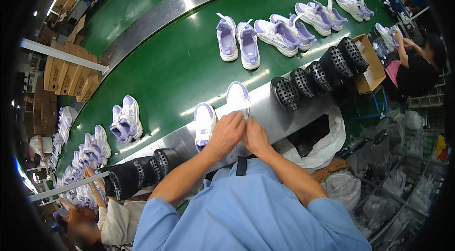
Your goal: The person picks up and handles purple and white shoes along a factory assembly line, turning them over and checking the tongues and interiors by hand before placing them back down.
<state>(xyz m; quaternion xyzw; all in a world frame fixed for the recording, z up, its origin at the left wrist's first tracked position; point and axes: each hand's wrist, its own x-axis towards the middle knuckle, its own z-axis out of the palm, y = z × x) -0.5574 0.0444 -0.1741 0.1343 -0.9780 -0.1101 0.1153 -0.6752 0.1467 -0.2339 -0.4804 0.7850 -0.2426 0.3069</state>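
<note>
A white sneaker with lavender trim (238,92) stands in front of me at the belt's near edge, its toe pointing away. My left hand (228,132) and my right hand (256,137) meet at its rear, both with fingers closed on it. A pale strap crosses the shoe just ahead of my fingers. Its heel and opening are hidden by my hands, so the exact grip does not show. Left of it, close to my left wrist, the matching sneaker (204,121) rests on the metal edge, untouched.
Several pairs of sneakers (249,47) line the green belt (185,57). Black perforated shoe forms (284,94) stand right, more forms (166,158) left. Right are an open cardboard box (372,64) and a white bag (334,142). Co-workers sit at both sides.
</note>
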